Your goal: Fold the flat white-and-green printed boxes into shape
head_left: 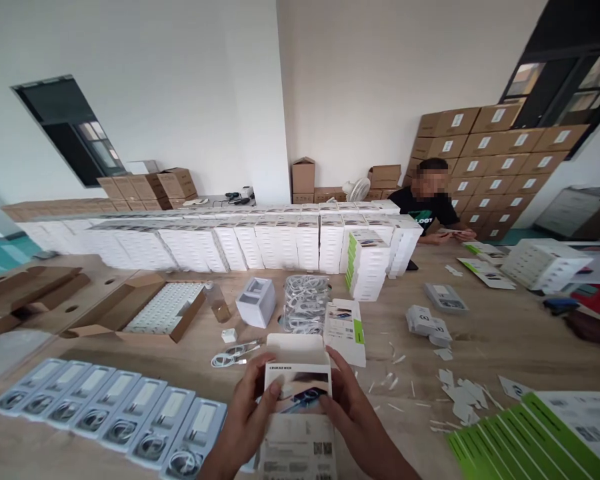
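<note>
A white printed carton (299,437) with its top flap raised is between my two hands at the bottom centre. My left hand (257,408) grips its left side, thumb on the printed front. The right side is held by my right hand (347,407), thumb near the picture of a cable. To the left lies a row of pale blue trays (147,417), each with a white block and a coiled cable. Just ahead are a looped white cable (229,357), a small white adapter (229,335) and a flat printed carton (349,331).
Behind these sit a pile of bundled cables (307,303), a white tray stack (256,302), a bottle (217,302) and an open brown box (180,327). Stacked white cartons (280,247) form a wall. Right: flat green-edged cartons (525,433), paper scraps (463,400), and a seated person (425,213).
</note>
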`<state>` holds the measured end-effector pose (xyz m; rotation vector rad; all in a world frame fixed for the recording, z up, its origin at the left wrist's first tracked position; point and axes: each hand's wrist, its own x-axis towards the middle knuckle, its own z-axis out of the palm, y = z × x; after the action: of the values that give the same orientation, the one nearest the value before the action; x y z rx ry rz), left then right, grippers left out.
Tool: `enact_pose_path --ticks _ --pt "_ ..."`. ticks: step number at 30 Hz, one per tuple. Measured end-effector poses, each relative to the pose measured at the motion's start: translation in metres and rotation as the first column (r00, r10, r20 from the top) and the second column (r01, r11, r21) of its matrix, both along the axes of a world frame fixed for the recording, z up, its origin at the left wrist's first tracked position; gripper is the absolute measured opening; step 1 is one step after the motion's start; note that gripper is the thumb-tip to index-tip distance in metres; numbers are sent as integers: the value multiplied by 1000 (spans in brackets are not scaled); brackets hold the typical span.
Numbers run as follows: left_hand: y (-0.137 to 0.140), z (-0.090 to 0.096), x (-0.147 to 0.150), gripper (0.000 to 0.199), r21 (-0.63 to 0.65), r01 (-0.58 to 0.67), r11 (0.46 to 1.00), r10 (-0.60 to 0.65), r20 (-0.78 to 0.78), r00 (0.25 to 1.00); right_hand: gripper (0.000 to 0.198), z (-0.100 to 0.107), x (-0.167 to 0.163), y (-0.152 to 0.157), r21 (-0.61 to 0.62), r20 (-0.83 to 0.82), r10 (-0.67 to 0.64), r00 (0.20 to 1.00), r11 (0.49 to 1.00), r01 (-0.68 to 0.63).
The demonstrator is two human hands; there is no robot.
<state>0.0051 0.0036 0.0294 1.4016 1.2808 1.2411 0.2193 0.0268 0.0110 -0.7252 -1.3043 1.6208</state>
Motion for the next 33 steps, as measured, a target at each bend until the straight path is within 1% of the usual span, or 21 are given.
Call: enact_pose_path --ticks 1,2,5,6,8,9,12,14,16,18,20,22,24,29,31,33 --pt "0 0 -1 38 3 2 1000 -2 -2 1000 71 5 2 1 5 -1 2 1000 1000 -2" --pt "1 2 -1 36 3 4 1000 -4 -2 1000 66 8 3 2 10 12 -13 1000 1000 13" --pt "1 13 -1 34 -3 10 1000 -10 1 1000 39 13 2 4 36 127 -153 980 988 150" --pt "1 17 -2 34 -9 17 1000 -17 -11 1000 35 13 1 4 50 174 -206 963 979 200" --pt "-1 25 -4 33 -14 25 1000 -26 -70 997 36 13 -1 4 79 236 -271 933 962 260" --pt "-1 29 -6 33 -10 28 1000 -29 -112 993 37 13 -2 4 94 247 -284 927 959 268" --pt "-2 36 -14 34 -4 65 998 -64 -230 971 38 13 -1 6 128 227 -322 919 945 300" --pt "-3 40 -19 35 -14 108 994 -107 -281 954 34 14 2 11 95 194 -354 915 935 341" --pt "-3 45 -21 34 -31 147 989 -149 -306 940 38 18 7 18 42 185 -334 924 942 333" --pt "-1 53 -22 33 -65 189 980 -199 -306 931 42 26 11 25 30 231 -244 942 969 244" --pt "2 59 -22 33 -104 239 966 -259 -298 919 38 34 15 31 40 306 -155 939 988 149" --pt "7 63 -21 32 -126 277 952 -303 -288 909 33 41 17 36 54 346 -121 931 993 109" --pt "13 63 -21 31 -132 287 949 -314 -290 904 28 43 18 39 80 344 -143 928 989 123" --pt "25 57 -20 32 -118 277 954 -301 -337 892 23 35 20 47 165 273 -246 930 965 206" --pt "29 56 -18 33 -116 294 949 -316 -323 892 15 35 21 49 254 239 -297 924 938 235" --pt "32 55 -14 34 -134 319 938 -344 -279 897 8 37 22 50 378 214 -362 907 887 265"
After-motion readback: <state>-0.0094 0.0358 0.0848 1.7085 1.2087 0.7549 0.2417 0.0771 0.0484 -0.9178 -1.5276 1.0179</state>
